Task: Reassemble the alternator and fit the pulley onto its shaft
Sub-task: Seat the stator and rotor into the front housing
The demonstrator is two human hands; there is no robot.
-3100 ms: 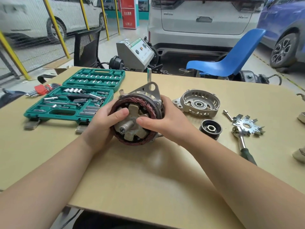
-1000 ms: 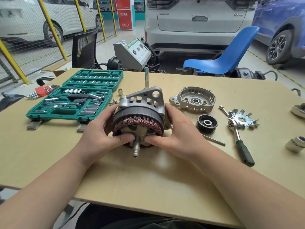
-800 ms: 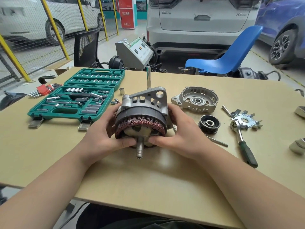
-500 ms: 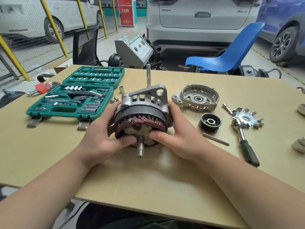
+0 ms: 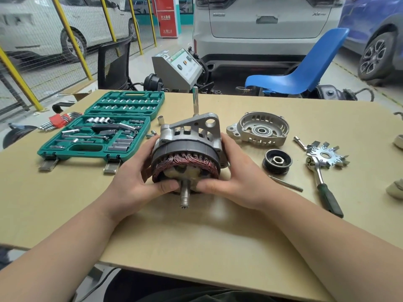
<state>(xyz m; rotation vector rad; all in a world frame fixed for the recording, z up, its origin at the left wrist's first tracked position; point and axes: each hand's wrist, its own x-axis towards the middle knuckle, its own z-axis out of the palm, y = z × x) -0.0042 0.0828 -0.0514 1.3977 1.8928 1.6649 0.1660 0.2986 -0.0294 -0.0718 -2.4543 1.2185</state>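
The alternator body (image 5: pixel 187 149), a grey rear housing with a dark stator and copper windings, is held just above the table with its threaded rotor shaft (image 5: pixel 185 195) pointing toward me. My left hand (image 5: pixel 133 182) grips its left side, thumb pressed on the rotor face beside the shaft. My right hand (image 5: pixel 235 179) grips the right side the same way. The black grooved pulley (image 5: pixel 277 161) lies on the table to the right. The silver front end cover (image 5: pixel 259 131) with its bearing lies behind the pulley. A toothed metal fan (image 5: pixel 326 156) lies further right.
An open green socket set (image 5: pixel 96 136) fills the left of the tan table (image 5: pixel 196 236), with red-holdered hex keys (image 5: pixel 57 120) beyond. A ratchet wrench (image 5: pixel 322 184) and a thin long bolt (image 5: pixel 285 183) lie right of the alternator. A socket extension (image 5: pixel 195 101) stands behind it.
Three seconds ago the alternator's open face was turned up toward me; it has since tipped so the shaft points at me. Over the last second it has stayed almost still in both hands.
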